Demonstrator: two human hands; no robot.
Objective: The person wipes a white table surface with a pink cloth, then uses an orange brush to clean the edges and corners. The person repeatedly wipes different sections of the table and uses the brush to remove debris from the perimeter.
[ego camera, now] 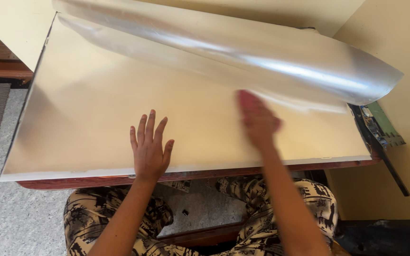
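Observation:
A large shiny silver sheet (96, 95) lies flat on a low table, and a second reflective sheet (271, 57) curls up and over from the far edge. My left hand (149, 147) rests flat on the lower sheet near the front edge, fingers spread. My right hand (257, 118) is blurred, pressing a small pink cloth (246, 99) against the sheet just under the curled layer.
The table's reddish wooden edge (119, 180) runs along the front. A green circuit board (380, 125) and a dark strip stick out at the right end. Yellow walls stand behind and right. My patterned trousers (100, 213) and grey carpet are below.

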